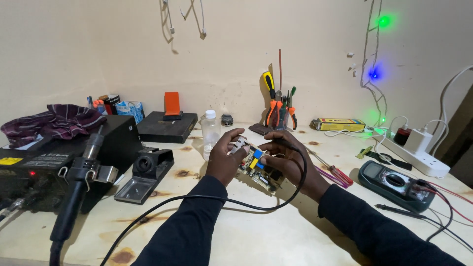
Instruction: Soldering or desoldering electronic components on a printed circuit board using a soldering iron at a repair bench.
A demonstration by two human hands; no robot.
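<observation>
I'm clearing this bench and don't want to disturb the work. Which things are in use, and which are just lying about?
In use:
- circuit board, held by left hand
- soldering iron with black cable, in right hand
- iron stand

Lying about:
- multimeter
- screwdrivers
- clear bottle
- pliers
- power strip

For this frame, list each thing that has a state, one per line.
Circuit board: lifted off the table, held in both hands.
Left hand: gripping the board's left end.
Right hand: on the board, holding a black corded tool.
Bottle: upright, capped.
Soldering station: red light lit.
Hot-air wand: parked in its holder.
Multimeter: lying flat, leads attached.
Power strip: plugs inserted.
</observation>
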